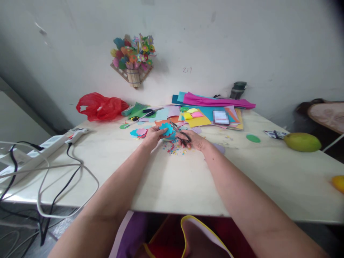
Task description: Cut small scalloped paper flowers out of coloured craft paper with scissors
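My left hand pinches a blue scalloped paper shape over the middle of the table. Close by on its right, my right hand has its fingers in the handles of dark-handled scissors. The blades point up and left, beside the paper's right edge; whether they touch it I cannot tell. Small coloured paper scraps lie scattered beneath both hands. Left of my left hand are cut scalloped pieces, among them a pink one on blue.
Coloured paper sheets and a second pair of scissors lie toward the wall. A red plastic bag sits back left. Power strips with loose cables are at left; a green mango-like fruit is at right.
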### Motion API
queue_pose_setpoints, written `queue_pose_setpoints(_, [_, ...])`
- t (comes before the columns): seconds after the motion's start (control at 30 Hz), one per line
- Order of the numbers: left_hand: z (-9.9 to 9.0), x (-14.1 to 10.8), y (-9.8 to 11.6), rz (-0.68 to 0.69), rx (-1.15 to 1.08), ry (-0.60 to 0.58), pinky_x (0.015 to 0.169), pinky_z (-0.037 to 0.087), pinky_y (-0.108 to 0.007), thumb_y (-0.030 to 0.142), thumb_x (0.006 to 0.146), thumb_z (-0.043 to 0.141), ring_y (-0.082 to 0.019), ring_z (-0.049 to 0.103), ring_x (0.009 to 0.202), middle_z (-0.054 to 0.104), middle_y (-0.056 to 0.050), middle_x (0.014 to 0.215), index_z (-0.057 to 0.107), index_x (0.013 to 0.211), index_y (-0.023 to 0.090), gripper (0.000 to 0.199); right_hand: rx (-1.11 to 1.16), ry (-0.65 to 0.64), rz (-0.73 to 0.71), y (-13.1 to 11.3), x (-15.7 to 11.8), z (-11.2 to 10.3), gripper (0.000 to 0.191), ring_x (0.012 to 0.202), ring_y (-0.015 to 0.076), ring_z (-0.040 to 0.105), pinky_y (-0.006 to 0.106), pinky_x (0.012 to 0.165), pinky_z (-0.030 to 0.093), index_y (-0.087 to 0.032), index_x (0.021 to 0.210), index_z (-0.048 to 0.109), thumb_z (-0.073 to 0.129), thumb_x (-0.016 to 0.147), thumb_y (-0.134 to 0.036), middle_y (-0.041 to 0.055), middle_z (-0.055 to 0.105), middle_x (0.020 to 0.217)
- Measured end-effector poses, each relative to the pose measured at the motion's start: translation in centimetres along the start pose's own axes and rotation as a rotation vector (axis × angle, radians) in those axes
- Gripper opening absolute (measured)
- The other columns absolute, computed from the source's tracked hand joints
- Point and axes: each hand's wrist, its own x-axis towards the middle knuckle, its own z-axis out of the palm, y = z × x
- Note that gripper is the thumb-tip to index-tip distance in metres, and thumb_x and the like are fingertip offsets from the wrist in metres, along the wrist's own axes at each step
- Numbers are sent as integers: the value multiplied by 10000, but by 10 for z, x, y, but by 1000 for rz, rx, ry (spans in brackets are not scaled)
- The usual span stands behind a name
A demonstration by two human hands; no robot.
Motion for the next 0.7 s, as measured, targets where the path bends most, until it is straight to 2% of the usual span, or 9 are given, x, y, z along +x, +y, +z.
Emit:
queue_pose_setpoints(0.17, [-2,2,-2,5,-33,-5,692,529,-303,288,522,840,-134,633,595,670,-18,658,641,688,123,307,5,5,-5,0,0,2,338,399,61,528,140,278,287,-145,777,547,671,764,-459,7,635,602])
queue_pose_setpoints(0.7, [0,2,-3,5,-72,8,694,539,-295,273,508,844,-125,633,599,685,-28,680,650,681,120,302,6,19,-1,-4,-2,6,313,380,49,492,141,283,269,-148,751,529,657,778,-432,-12,615,576])
